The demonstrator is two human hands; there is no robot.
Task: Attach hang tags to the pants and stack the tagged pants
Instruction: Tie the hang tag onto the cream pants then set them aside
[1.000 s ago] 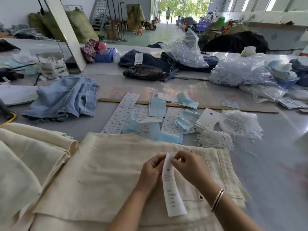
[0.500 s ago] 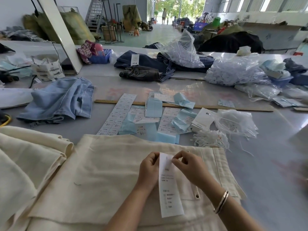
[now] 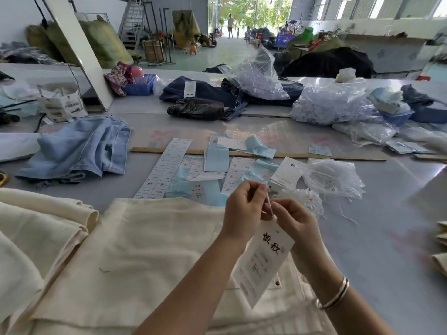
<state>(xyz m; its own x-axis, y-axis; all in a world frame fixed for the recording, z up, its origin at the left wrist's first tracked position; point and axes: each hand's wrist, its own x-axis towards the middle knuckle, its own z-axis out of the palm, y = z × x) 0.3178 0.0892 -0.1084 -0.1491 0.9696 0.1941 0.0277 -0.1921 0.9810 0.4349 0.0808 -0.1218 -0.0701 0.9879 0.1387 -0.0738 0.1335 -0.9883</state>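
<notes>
A: What lies nearest?

B: Cream pants (image 3: 145, 250), spread flat on the grey surface (image 3: 377, 238), with more cream fabric (image 3: 36, 238) folded in a heap at the left.

A: And the hands?

B: Both are raised just above the pants. The left hand (image 3: 244, 211) has its fingers curled, pinching a thin white string (image 3: 268, 204) at the top of a white hang tag (image 3: 263, 259). The right hand (image 3: 295, 221), a silver bangle (image 3: 336, 296) on its wrist, pinches the same spot from the other side. The tag hangs down between the forearms, black characters showing on its face.

A: Just past them?

B: A tuft of loose white strings (image 3: 304, 201), a clear bag (image 3: 333, 177) of more strings, a small pile of blank tags (image 3: 285, 175), and sheets of printed labels (image 3: 167, 168) mixed with pale blue backing paper (image 3: 216, 158). A wooden ruler (image 3: 314, 156) lies across the surface behind them.

A: Farther off?

B: Light blue jeans (image 3: 79, 151) crumpled at the left, dark jeans (image 3: 208, 97) with a tag on them in the middle, and big plastic bags (image 3: 331, 105) at the right. Beyond lies an open doorway with trees.
</notes>
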